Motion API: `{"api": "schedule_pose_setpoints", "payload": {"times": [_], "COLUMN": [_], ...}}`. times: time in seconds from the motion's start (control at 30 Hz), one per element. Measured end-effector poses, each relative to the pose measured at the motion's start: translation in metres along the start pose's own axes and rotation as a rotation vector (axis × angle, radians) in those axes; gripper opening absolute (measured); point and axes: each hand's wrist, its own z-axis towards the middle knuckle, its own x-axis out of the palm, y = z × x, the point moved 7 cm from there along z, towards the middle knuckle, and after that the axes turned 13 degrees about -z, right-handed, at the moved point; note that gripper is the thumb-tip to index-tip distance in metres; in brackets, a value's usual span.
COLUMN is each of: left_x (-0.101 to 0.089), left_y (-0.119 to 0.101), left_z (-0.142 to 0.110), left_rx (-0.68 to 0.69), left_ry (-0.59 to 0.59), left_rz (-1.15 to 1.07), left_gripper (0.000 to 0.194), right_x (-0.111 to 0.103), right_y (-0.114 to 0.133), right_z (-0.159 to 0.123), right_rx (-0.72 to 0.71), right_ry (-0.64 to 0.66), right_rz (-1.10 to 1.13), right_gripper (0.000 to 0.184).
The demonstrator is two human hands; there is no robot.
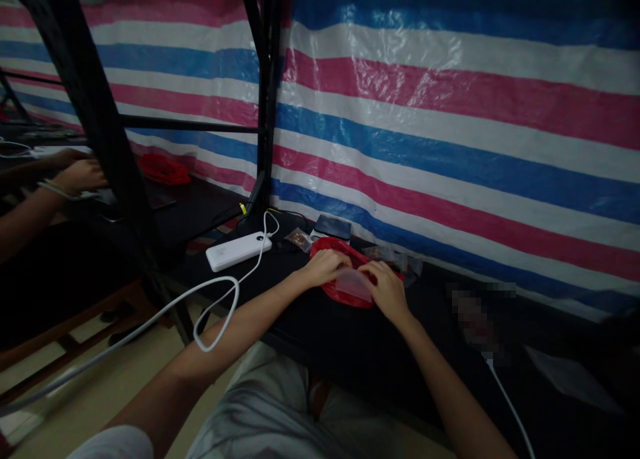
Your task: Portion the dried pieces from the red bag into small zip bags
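Observation:
A red plastic bag [336, 249] lies on the black table [350, 339] in front of me. Both hands rest on it and pinch a small clear plastic pouch [353, 284] between them. My left hand [324, 267] grips the pouch's left edge with fingers curled. At the pouch's right edge my right hand [387, 289] has its fingers closed on it. What the pouch holds is too dark to make out.
A white power bank [238, 251] with a white cable [210, 312] lies left of the bag. Small clear packets [300, 239] and a dark flat case [333, 227] sit behind it, against a striped tarp wall [450, 112]. Another person's hand [80, 176] works at far left, beyond a black frame post [95, 112].

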Motion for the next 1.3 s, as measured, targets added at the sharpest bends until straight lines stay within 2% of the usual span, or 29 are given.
{"api": "schedule_pose_setpoints", "payload": {"times": [0.13,0.3,0.43,0.63,0.73,0.8,0.87,0.97,1.03,1.1,1.17,1.3], "left_x": [0.001,0.005,0.003,-0.011,-0.029,-0.046,-0.061,-0.074,-0.075,-0.07,-0.061,-0.049], "left_y": [-0.001,-0.002,-0.003,-0.007,-0.005,0.003,0.016,0.039,0.054,0.065,0.073,0.078], "left_z": [0.0,0.0,0.001,0.001,-0.003,-0.008,-0.014,-0.022,-0.027,-0.03,-0.031,-0.032], "left_rx": [0.0,0.012,0.009,-0.023,-0.107,-0.213,-0.338,-0.512,-0.594,-0.636,-0.642,-0.624], "left_ry": [0.004,0.03,0.005,-0.131,-0.284,-0.389,-0.444,-0.419,-0.373,-0.313,-0.241,-0.154], "left_rz": [0.056,0.085,0.066,0.008,0.082,0.182,0.318,0.482,0.541,0.58,0.605,0.625], "left_gripper": [0.019,0.021,0.02,0.023,0.031,0.036,0.039,0.037,0.037,0.041,0.043,0.041], "right_x": [0.004,0.006,0.004,0.006,-0.006,-0.024,-0.048,-0.084,-0.1,-0.107,-0.107,-0.098], "right_y": [0.002,-0.002,-0.008,-0.037,-0.069,-0.102,-0.139,-0.191,-0.217,-0.233,-0.244,-0.254], "right_z": [-0.001,0.0,0.001,0.003,-0.004,-0.02,-0.048,-0.108,-0.152,-0.191,-0.217,-0.238], "right_rx": [-0.016,0.036,0.1,0.404,0.544,0.659,0.775,0.929,1.025,1.111,1.173,1.259], "right_ry": [0.022,0.031,0.018,-0.138,-0.253,-0.32,-0.35,-0.358,-0.356,-0.336,-0.316,-0.263], "right_rz": [-0.002,0.009,0.094,0.636,0.726,0.775,0.833,0.909,0.93,0.932,0.935,0.974], "right_gripper": [0.015,0.018,0.016,0.006,0.015,0.022,0.025,0.03,0.035,0.037,0.036,0.031]}}
